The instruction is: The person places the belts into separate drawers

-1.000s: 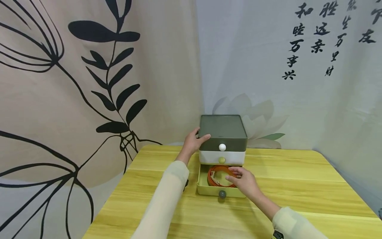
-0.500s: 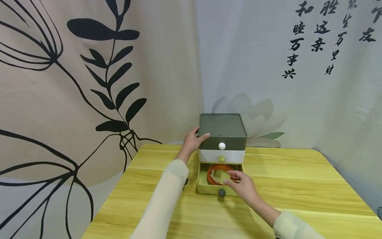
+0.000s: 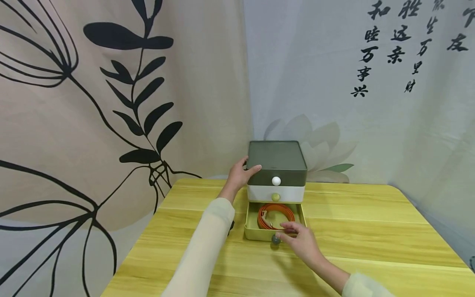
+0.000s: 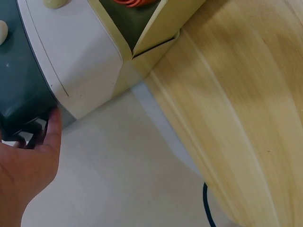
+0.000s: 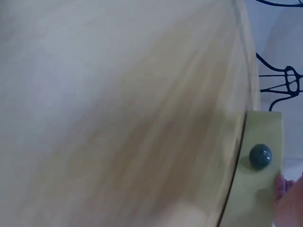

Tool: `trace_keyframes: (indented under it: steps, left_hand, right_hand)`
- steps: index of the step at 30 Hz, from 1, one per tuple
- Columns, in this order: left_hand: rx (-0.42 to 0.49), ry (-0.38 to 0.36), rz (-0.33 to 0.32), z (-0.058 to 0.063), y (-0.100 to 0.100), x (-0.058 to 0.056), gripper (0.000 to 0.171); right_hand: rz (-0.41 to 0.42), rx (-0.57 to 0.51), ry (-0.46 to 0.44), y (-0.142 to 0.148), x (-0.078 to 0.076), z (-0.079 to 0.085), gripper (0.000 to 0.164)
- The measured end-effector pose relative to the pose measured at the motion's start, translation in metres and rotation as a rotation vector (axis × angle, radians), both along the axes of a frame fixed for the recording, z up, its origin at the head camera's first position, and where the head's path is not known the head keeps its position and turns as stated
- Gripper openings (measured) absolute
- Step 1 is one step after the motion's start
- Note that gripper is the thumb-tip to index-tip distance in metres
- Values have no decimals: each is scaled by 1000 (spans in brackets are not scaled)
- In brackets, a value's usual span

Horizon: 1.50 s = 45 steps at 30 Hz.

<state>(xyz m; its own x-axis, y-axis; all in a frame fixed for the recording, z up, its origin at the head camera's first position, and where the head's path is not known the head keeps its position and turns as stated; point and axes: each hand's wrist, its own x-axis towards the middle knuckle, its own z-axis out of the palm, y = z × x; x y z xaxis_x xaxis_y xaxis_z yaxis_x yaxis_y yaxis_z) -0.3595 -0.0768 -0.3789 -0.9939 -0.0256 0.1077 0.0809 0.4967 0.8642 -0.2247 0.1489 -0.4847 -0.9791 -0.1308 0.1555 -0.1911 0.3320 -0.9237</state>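
A small three-tier drawer unit [image 3: 276,194] stands on the wooden table, dark green on top, white in the middle and yellow-green below. Its bottom drawer [image 3: 256,234] is pulled out, with a coiled orange strap [image 3: 261,218] with light metal fittings inside. My left hand [image 3: 238,176] holds the top tier's left front corner, thumb at the upper front edge. Close to the bottom drawer's grey knob [image 3: 276,239] is my right hand [image 3: 302,242], thumb and fingers apart. In the right wrist view the knob [image 5: 260,157] shows free of the fingertips [image 5: 279,187], which are at the drawer front's edge.
The table [image 3: 371,231] extends on both sides of the unit. A patterned curtain [image 3: 208,82] hangs close behind. The upper drawers are closed, with a white knob [image 3: 276,181] and a yellow-green knob [image 3: 276,197] in front.
My right hand has moved from over the coiled strap down and toward me, to the drawer's front by the knob. The left hand keeps its place, and the strap stays in the drawer.
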Motion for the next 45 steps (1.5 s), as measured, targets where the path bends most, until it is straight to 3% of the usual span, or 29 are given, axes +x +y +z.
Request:
trace_keyframes:
  steps: [10, 17, 24, 45]
  left_hand:
    - [8, -2, -2, 0, -1, 0, 85]
    - [9, 8, -4, 0, -1, 0, 85]
    - [17, 2, -11, 1, -1, 1, 86]
    - [24, -8, 4, 1, 1, 2, 84]
  right_hand:
    - [-72, 34, 30, -4, 9, -19, 30]
    - [-83, 36, -27, -6, 15, -27, 33]
    - [-92, -3, -90, -11, 14, -32, 32]
    - [-169, -10, -51, -22, 10, -43, 20]
